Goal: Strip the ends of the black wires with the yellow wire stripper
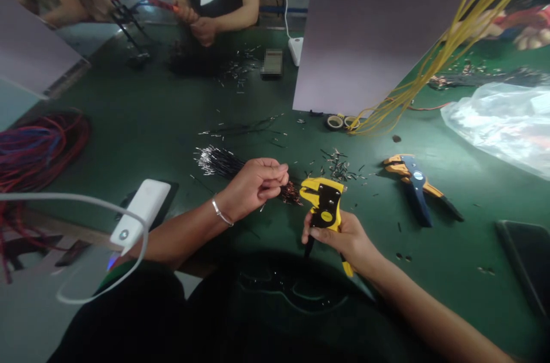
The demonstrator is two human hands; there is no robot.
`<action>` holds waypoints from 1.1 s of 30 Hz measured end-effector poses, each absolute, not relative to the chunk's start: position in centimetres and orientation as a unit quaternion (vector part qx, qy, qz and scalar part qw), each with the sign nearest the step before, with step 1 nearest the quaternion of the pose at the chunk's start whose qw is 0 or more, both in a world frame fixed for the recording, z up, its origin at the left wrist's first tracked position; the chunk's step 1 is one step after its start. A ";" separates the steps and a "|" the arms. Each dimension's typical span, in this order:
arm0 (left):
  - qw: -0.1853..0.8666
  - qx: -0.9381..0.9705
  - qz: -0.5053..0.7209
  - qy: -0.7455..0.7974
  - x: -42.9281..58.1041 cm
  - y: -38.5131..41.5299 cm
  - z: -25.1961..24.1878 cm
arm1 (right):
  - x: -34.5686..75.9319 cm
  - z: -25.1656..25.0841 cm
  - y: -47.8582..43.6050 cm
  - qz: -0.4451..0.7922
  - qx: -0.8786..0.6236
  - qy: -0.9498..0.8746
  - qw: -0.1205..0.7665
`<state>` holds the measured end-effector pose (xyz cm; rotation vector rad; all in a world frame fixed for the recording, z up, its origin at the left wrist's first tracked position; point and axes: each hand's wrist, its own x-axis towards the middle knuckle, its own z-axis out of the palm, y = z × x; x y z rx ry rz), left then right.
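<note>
My right hand [339,234] is wrapped round the handles of a yellow and black wire stripper [327,202], its jaws pointing left. My left hand [258,185], with a bracelet at the wrist, hovers over a bundle of black wires [226,162]. Its thumb and fingertips are pinched together; whatever lies between them is too small to make out. The bundle's silvery ends fan out to the left, and bare copper ends [291,193] show between my left hand and the stripper's jaws. Beyond the stripper lies a scatter of cut insulation bits [339,165].
A blue and orange wire stripper [416,177] lies at right, near a phone [526,260] and a plastic bag [507,122]. Yellow wires [425,74] hang beside a grey panel [361,31]. Red and blue wires [43,139] and a white power bank [141,211] are left. Co-workers' hands [200,22] work opposite.
</note>
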<state>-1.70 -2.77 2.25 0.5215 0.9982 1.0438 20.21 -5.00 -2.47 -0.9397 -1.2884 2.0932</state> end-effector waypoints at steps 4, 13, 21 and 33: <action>0.739 0.225 0.462 0.436 -1.5 -3.0 2.1 | 20.0 -2.8 -5.3 0.777 -0.334 -0.474 0.244; 0.759 0.220 0.450 0.416 -1.2 -3.1 2.0 | 19.9 -2.7 -5.3 0.760 -0.340 -0.499 0.240; 0.789 0.201 0.424 0.397 -1.5 -3.0 1.6 | 20.1 -2.6 -5.4 0.754 -0.344 -0.517 0.214; 0.812 0.166 0.399 0.394 -1.1 -3.0 2.0 | 20.2 -2.3 -5.5 0.764 -0.336 -0.512 0.205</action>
